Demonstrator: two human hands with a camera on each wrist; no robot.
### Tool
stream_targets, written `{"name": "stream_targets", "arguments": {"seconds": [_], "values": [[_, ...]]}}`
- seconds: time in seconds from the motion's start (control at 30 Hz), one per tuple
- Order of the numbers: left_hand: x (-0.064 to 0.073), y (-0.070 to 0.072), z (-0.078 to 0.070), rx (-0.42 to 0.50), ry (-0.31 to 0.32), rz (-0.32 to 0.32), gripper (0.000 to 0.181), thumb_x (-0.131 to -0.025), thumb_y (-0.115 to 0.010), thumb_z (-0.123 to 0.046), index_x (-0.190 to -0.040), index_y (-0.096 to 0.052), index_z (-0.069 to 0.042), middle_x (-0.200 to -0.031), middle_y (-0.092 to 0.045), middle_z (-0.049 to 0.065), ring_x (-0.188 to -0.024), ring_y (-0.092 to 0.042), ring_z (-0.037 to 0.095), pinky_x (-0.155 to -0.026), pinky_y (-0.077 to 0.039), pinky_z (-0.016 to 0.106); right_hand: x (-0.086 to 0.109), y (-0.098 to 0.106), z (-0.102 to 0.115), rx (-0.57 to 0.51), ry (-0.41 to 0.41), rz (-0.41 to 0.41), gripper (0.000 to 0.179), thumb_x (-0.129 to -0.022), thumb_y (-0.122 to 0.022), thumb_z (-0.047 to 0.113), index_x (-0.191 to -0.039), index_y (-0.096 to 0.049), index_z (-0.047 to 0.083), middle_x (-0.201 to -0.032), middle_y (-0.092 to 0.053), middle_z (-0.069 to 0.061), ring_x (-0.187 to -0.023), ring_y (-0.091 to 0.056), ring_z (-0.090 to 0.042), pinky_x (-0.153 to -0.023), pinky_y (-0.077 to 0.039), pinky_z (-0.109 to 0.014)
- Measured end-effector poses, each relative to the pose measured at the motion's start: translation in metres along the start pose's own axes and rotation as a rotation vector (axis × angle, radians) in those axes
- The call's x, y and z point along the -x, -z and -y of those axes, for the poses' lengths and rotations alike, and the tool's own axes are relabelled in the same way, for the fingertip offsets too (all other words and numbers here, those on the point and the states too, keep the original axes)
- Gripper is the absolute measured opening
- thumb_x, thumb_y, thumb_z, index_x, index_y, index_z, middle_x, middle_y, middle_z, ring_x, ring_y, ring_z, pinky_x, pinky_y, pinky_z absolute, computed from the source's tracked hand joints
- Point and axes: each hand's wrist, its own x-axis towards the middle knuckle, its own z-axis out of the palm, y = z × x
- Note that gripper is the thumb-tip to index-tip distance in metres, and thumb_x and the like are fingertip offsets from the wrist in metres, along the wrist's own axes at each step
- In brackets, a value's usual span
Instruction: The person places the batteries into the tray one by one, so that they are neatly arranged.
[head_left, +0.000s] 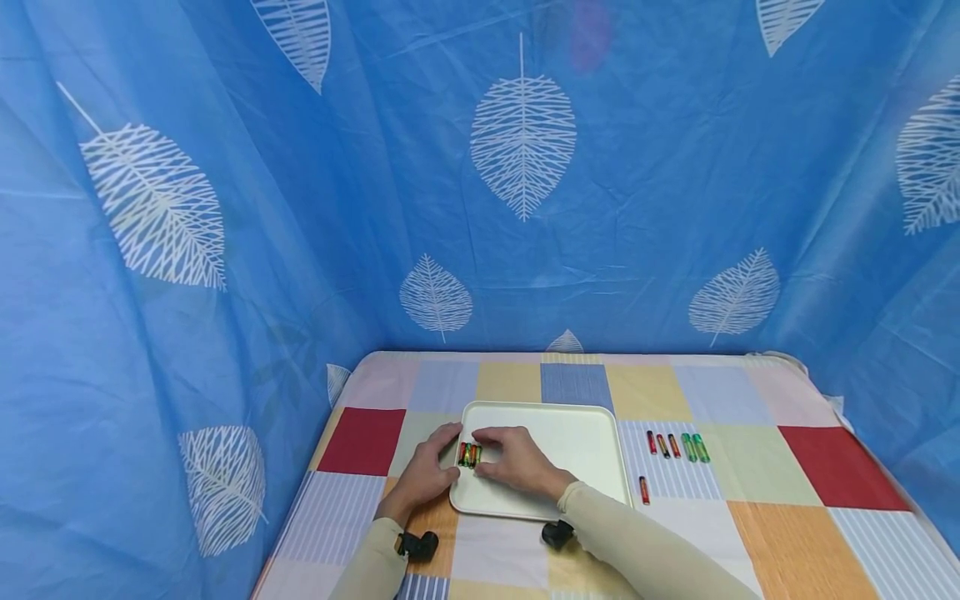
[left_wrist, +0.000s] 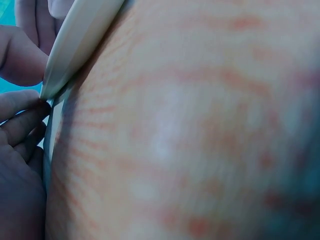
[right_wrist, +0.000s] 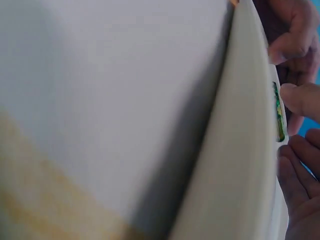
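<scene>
Both hands meet over the left end of a cream tray [head_left: 558, 492]. A short row of small red, gold and green batteries [head_left: 469, 455] stands side by side between them inside the tray. My left hand [head_left: 424, 475] rests at the tray's left rim with thumb and fingers spread around the row's outer side. From the right, my right hand [head_left: 519, 461] reaches across the tray, its thumb and fingertips at the two ends of the green battery [right_wrist: 279, 112]. The left wrist view shows mostly blurred tablecloth, with the tray rim [left_wrist: 75, 47] beside the fingers.
Right of the tray, several red and dark batteries [head_left: 663, 445] and two green batteries [head_left: 695, 447] lie in a row. A single red battery [head_left: 644, 490] lies nearer the tray's right rim. A patchwork cloth [head_left: 787, 525] covers the table; blue leaf-print curtains [head_left: 637, 167] surround it.
</scene>
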Motion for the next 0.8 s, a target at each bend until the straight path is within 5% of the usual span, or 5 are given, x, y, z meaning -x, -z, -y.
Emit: {"name": "stream_targets", "arguments": {"seconds": [0.3, 0.8], "values": [[-0.001, 0.0, 0.0, -0.014, -0.005, 0.001, 0.078, -0.087, -0.068, -0.001, -0.163, -0.05, -0.003, -0.169, -0.047, 0.022, -0.16, -0.042, 0.043, -0.13, -0.032, 0.067, 0.009, 0.017, -0.004, -0.101, -0.02, 0.039, 0.056, -0.089, -0.091, 0.02, -0.14, -0.074, 0.003, -0.135, -0.079, -0.008, -0.124, -0.076, -0.025, -0.109, -0.06, -0.037], [0.001, 0.0, -0.003, -0.004, 0.026, 0.005, 0.079, -0.085, -0.068, -0.002, -0.163, -0.05, -0.001, -0.17, -0.044, 0.025, -0.16, -0.039, 0.047, -0.129, -0.031, 0.07, 0.033, 0.052, -0.009, -0.259, -0.04, 0.051, 0.056, -0.092, -0.089, 0.015, -0.141, -0.07, -0.003, -0.138, -0.075, -0.021, -0.127, -0.074, -0.038, -0.11, -0.059, -0.041]]}}
